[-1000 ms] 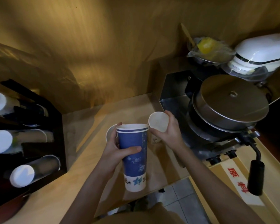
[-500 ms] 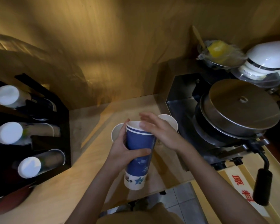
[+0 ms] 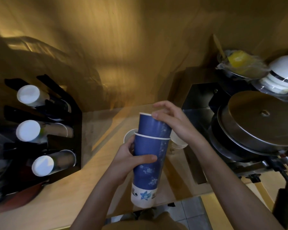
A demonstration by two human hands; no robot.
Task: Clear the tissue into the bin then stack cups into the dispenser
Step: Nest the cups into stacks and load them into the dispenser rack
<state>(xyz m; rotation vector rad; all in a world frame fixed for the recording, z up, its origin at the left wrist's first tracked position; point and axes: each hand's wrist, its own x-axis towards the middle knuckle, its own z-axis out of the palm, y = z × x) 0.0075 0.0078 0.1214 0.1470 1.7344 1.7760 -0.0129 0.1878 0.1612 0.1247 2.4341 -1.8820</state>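
Note:
My left hand [image 3: 130, 157] grips a tall blue paper cup [image 3: 147, 170] with a white base, held above the wooden counter [image 3: 56, 203]. An inner blue cup [image 3: 152, 126] sticks halfway out of its top, and my right hand [image 3: 173, 120] holds that inner cup by its rim. Two small white cups stand on the counter behind: one [image 3: 128, 137] left of the blue cups, another [image 3: 178, 141] under my right wrist. The black cup dispenser [image 3: 60, 146] stands at the left with three slanted tubes of stacked cups.
A round metal machine with a lid [image 3: 259, 123] and a black handle [image 3: 284, 206] fills the right side. Behind it sit a wrapped bowl with something yellow [image 3: 239, 63] and a white appliance [image 3: 284, 72]. A wooden wall [image 3: 123, 47] rises behind the counter.
My right hand let go of a small white cup, moved onto the blue cups and has drawn the inner blue cup halfway up out of the outer one.

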